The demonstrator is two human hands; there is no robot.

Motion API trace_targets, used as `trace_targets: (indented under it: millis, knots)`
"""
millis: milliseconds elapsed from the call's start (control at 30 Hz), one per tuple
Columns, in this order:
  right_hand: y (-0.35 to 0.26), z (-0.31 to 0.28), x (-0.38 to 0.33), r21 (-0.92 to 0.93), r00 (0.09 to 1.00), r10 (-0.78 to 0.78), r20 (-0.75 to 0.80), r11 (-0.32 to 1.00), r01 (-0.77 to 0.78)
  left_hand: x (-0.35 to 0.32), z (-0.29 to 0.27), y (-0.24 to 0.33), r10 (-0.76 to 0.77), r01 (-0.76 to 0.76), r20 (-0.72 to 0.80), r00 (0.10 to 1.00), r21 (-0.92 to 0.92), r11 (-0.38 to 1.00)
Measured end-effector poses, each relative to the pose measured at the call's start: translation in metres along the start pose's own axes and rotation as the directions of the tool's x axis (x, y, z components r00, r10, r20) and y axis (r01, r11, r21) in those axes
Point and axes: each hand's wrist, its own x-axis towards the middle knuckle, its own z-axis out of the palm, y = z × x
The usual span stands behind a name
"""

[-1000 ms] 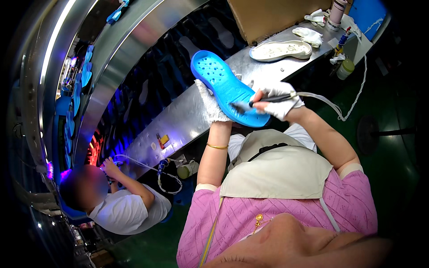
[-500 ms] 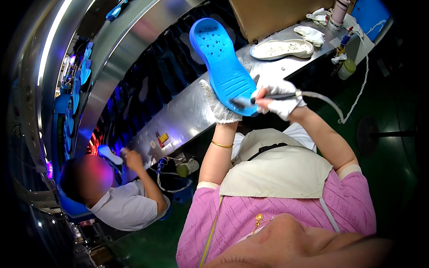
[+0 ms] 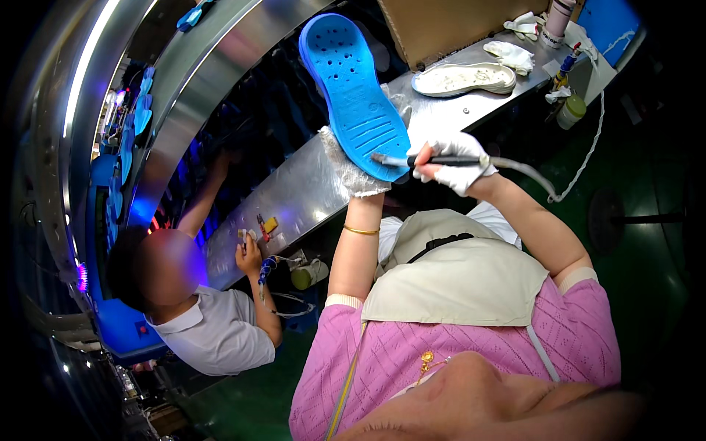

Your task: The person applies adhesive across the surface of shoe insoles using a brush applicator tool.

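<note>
A blue shoe sole (image 3: 351, 95) with small holes near its far end lies tilted over the bench, its inner face up. My left hand (image 3: 351, 167), in a white glove, grips it from below at the near end; most of the fingers are hidden under it. In my right hand (image 3: 460, 165), gloved in white with bare fingertips, is a black-handled brush (image 3: 441, 159) with a pale hose running from its back end. The brush's bristles rest on the near part of the sole.
Along the metal bench (image 3: 309, 184) lie a white shoe sole (image 3: 465, 79), crumpled white gloves (image 3: 509, 57) and a pink bottle (image 3: 559, 18). A cardboard box (image 3: 448, 29) stands behind. To the left, a co-worker (image 3: 217, 331) sits beside a machine with blue soles (image 3: 143, 110).
The sole has shifted slightly left and away with my left hand. My right hand has drawn the brush a little left. The co-worker's blue and white piece is gone from the hand.
</note>
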Motion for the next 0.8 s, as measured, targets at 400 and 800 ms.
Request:
trace_targets:
  millis: [400,800]
  knots:
    - [-0.01,-0.001,-0.008,-0.139,0.989,0.073,0.125,0.989,-0.056,0.014,-0.001,0.024,-0.161,0.16,0.027,0.987,0.017,0.987]
    - [-0.016,-0.005,0.016,-0.449,0.91,-0.348,0.225,0.792,0.414,0.024,0.001,0.034,-0.328,0.342,-0.147,0.933,0.088,0.936]
